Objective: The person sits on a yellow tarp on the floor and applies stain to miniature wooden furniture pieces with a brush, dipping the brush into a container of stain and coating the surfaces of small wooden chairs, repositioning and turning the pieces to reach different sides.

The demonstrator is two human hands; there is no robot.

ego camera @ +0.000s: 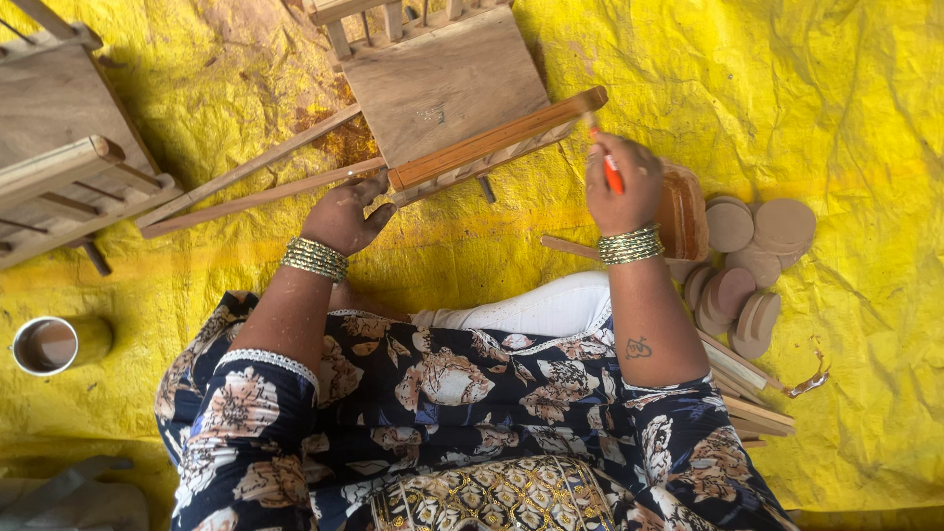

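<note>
My left hand (pixel 346 214) grips the near end of a small wooden cart frame (pixel 492 144), fingers curled at its varnished side rail. My right hand (pixel 621 183) is closed around an orange-handled brush (pixel 611 169), its tip up against the far end of that brown-coated rail. The cart's bare plank bed (pixel 442 84) lies beyond the rail. Both wrists wear green and gold bangles. I sit on a yellow tarp (pixel 846 118) in a dark floral garment.
A pile of round wooden discs (pixel 747 265) lies to the right, beside a brown container (pixel 682 211). Wooden sticks (pixel 752 393) lie by my right knee. A metal cup of brown liquid (pixel 47 344) stands at left. Another wooden frame (pixel 69 147) sits upper left.
</note>
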